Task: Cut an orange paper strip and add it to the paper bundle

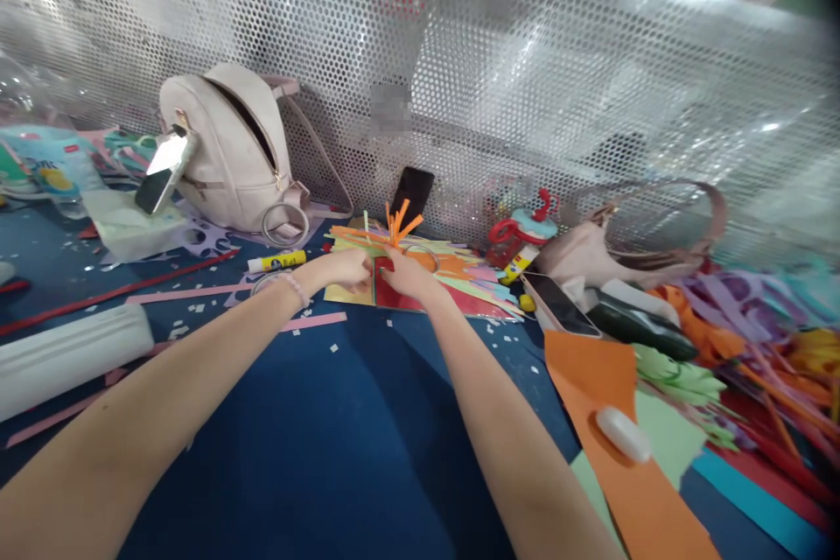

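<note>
My left hand [350, 269], with a beaded bracelet on the wrist, rests on layered sheets of coloured paper, its fingers curled closed. Beside it my right hand [412, 277] presses close, fingers drawn together over a red sheet [394, 293]. What either hand pinches is too small to make out. Just past the right fingertips, a bunch of orange paper strips [397, 226] sticks up and fans out. More pale, multicoloured paper strips [476, 276] spread to the right from under the hands. A yellow glue stick [279, 262] lies left of my left hand.
A white backpack [229, 149] stands back left, a phone [164, 171] against it. Another phone [415, 192] leans on the perforated metal screen [459, 79]. To the right are a red-lidded cup [525, 227], a phone [561, 304], a handbag [577, 249], orange paper [591, 376] and a white mouse [623, 433].
</note>
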A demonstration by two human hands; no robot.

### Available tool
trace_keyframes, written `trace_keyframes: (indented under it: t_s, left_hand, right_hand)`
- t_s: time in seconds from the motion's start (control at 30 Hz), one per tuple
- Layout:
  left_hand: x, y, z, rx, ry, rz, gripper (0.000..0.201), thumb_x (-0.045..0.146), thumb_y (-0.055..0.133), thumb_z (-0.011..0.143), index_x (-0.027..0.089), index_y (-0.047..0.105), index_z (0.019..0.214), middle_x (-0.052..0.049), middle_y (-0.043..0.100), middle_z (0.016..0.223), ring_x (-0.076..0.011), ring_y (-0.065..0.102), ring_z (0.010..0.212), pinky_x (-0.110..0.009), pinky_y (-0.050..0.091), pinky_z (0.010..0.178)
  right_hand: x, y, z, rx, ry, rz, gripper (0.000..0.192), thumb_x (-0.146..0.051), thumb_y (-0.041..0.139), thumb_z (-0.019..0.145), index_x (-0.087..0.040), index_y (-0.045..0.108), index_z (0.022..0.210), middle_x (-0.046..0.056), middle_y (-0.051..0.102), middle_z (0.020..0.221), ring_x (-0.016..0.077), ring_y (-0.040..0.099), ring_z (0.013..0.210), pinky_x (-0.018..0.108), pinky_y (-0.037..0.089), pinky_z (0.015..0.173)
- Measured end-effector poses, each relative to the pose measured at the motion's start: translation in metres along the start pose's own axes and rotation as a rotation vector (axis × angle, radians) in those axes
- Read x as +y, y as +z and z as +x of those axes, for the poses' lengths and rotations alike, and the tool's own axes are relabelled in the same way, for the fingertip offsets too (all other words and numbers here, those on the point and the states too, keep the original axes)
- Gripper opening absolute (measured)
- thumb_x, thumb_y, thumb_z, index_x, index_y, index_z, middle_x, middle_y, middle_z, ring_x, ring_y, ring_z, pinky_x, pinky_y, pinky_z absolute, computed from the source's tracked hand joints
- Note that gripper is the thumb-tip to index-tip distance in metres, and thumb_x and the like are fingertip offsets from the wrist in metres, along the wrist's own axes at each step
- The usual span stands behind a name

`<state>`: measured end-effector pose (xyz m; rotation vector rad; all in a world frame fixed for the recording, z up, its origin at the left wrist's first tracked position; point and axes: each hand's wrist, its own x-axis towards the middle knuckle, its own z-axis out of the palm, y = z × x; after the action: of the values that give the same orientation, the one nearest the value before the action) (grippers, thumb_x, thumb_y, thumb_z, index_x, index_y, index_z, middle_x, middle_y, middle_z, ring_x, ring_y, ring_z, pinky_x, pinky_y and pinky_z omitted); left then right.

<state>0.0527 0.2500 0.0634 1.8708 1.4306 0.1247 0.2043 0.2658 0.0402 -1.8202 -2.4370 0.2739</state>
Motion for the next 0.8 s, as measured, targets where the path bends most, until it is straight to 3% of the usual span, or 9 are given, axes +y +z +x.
trace_keyframes:
  t_s: [0.2,0.47,0.8]
  left_hand:
    - [-0.010,0.003,0.004,-0.043,-0.001,-0.235,0.028,0.035,0.058,0.095,0.013,0.060,0.114,-0.008,0.062,0.112,-0.0206,0.063,0.096,-0.039,0.056,0.083]
    - [-0.023,0.006,0.019,-0.021,-0.021,-0.288,0.029,0.034,0.059,0.095,0.014,0.059,0.116,-0.009,0.061,0.115,-0.0210,0.062,0.098,-0.041,0.055,0.084]
    - [-0.018,0.002,0.010,0.000,-0.015,-0.445,0.028,0.034,0.058,0.096,0.013,0.060,0.113,-0.008,0.062,0.109,-0.0199,0.063,0.093,-0.037,0.056,0.080]
  right_hand:
    - [-0.005,0.002,-0.001,-0.068,-0.048,0.032,0.037,-0.037,0.059,0.094,-0.017,0.056,0.125,0.010,0.059,0.124,0.0226,0.061,0.105,0.044,0.053,0.087]
    - [-0.006,0.002,-0.002,-0.074,-0.024,0.071,0.038,-0.037,0.058,0.094,-0.017,0.056,0.126,0.010,0.058,0.125,0.0230,0.061,0.106,0.045,0.053,0.088]
    - [-0.001,0.004,0.004,-0.060,-0.046,0.126,0.038,-0.037,0.058,0.094,-0.017,0.056,0.126,0.010,0.059,0.124,0.0226,0.061,0.105,0.045,0.053,0.087]
